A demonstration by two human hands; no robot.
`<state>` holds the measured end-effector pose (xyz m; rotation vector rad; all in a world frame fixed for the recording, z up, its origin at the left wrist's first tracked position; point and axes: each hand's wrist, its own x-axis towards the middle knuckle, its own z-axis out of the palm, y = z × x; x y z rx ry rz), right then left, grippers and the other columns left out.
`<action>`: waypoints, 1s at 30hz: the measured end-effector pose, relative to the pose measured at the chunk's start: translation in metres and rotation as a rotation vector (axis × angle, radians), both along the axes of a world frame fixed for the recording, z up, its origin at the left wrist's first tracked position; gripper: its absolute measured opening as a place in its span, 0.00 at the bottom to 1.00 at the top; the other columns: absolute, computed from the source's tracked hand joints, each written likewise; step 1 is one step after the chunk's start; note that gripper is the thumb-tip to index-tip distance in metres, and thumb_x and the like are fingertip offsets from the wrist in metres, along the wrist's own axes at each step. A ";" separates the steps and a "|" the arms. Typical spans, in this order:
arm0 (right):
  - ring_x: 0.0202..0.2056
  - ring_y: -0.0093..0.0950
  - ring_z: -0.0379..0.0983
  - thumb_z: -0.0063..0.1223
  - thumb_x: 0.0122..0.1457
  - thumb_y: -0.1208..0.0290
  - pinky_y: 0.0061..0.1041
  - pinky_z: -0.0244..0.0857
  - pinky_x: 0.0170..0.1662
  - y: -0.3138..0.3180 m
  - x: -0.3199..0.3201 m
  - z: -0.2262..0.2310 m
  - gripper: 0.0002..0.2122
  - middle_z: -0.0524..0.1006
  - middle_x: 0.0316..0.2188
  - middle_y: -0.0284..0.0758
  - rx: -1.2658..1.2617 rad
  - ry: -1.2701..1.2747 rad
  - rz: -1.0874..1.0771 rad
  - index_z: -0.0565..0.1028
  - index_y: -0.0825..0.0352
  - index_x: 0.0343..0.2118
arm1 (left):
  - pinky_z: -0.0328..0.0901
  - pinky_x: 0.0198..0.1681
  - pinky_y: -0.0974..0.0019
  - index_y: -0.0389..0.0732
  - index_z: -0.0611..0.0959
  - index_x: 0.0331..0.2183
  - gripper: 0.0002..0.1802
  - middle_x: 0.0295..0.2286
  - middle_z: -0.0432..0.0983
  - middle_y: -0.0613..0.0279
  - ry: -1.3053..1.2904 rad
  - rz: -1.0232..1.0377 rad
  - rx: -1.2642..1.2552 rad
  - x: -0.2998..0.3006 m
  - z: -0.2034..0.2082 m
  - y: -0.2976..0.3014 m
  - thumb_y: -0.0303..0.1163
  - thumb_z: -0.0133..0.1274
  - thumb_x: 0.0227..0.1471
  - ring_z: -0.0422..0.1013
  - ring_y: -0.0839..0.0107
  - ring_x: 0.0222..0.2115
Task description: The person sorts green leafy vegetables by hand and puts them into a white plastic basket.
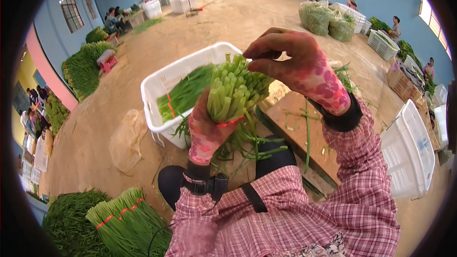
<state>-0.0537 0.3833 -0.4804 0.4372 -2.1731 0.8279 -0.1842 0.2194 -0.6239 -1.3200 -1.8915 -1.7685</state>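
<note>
My left hand (207, 126) is wrapped around a bunch of green stalks (234, 90), their pale cut ends facing up. A red band circles the bunch, and loose leaves hang below it. Just at the upper right edge of the stalk ends is my right hand (297, 61), its fingers bent and the tips close to the thumb; whether anything is pinched there cannot be made out. Both hands wear stained, pink-patterned gloves. Behind the bunch, a white plastic crate (164, 78) holds green bundles (185, 92) with a red band.
At my right knee a brown board (304, 133) carries stalk scraps. Banded greens (121, 214) lie at lower left. A clear plastic bag (128, 140) rests on the floor left of the crate. White crates (409, 152) stand at right. Other people work along the far walls.
</note>
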 end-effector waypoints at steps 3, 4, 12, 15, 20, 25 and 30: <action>0.28 0.25 0.76 0.63 0.50 0.72 0.24 0.69 0.32 -0.007 -0.014 -0.017 0.08 0.78 0.27 0.39 0.052 -0.138 -0.083 0.80 0.70 0.32 | 0.69 0.43 0.62 0.39 0.72 0.49 0.38 0.38 0.76 0.53 0.051 0.129 -0.040 -0.005 -0.022 -0.004 0.36 0.69 0.34 0.74 0.57 0.41; 0.27 0.26 0.76 0.63 0.50 0.70 0.25 0.69 0.32 -0.009 -0.020 -0.022 0.09 0.78 0.25 0.39 0.092 -0.185 -0.110 0.80 0.70 0.31 | 0.69 0.45 0.64 0.37 0.70 0.50 0.43 0.42 0.75 0.54 0.121 0.192 -0.095 -0.007 -0.027 -0.007 0.36 0.71 0.32 0.74 0.62 0.42; 0.23 0.25 0.76 0.59 0.51 0.70 0.23 0.70 0.29 -0.021 -0.047 -0.054 0.08 0.79 0.21 0.39 -0.075 -0.374 -0.132 0.80 0.70 0.29 | 0.69 0.47 0.66 0.37 0.68 0.52 0.48 0.42 0.75 0.57 0.233 0.288 -0.154 -0.029 -0.072 -0.015 0.36 0.74 0.29 0.74 0.65 0.42; 0.22 0.18 0.68 0.57 0.55 0.68 0.19 0.64 0.27 -0.002 -0.040 -0.050 0.09 0.74 0.19 0.29 -0.136 -0.266 -0.173 0.77 0.71 0.30 | 0.68 0.48 0.67 0.35 0.67 0.53 0.47 0.45 0.74 0.56 0.174 0.308 -0.191 -0.037 -0.090 -0.023 0.35 0.73 0.31 0.73 0.67 0.44; 0.21 0.21 0.62 0.49 0.59 0.65 0.21 0.62 0.29 0.069 0.048 -0.019 0.10 0.65 0.19 0.30 -0.683 0.099 0.291 0.72 0.68 0.34 | 0.69 0.46 0.65 0.36 0.69 0.51 0.42 0.44 0.76 0.56 -0.154 0.170 -0.101 -0.054 -0.118 -0.034 0.34 0.71 0.34 0.74 0.66 0.44; 0.36 0.33 0.74 0.58 0.55 0.67 0.31 0.68 0.37 0.025 0.035 -0.070 0.15 0.76 0.35 0.41 0.042 -0.630 0.054 0.75 0.70 0.42 | 0.69 0.46 0.66 0.35 0.70 0.52 0.39 0.43 0.77 0.57 -0.125 0.269 -0.136 -0.056 -0.119 -0.056 0.32 0.68 0.37 0.75 0.67 0.43; 0.43 0.27 0.74 0.56 0.57 0.72 0.26 0.70 0.42 -0.006 -0.073 -0.131 0.12 0.77 0.40 0.38 -0.236 -0.126 0.235 0.76 0.67 0.44 | 0.69 0.46 0.68 0.35 0.69 0.52 0.37 0.44 0.77 0.58 -0.272 0.066 0.025 -0.060 -0.128 -0.046 0.29 0.67 0.40 0.74 0.70 0.43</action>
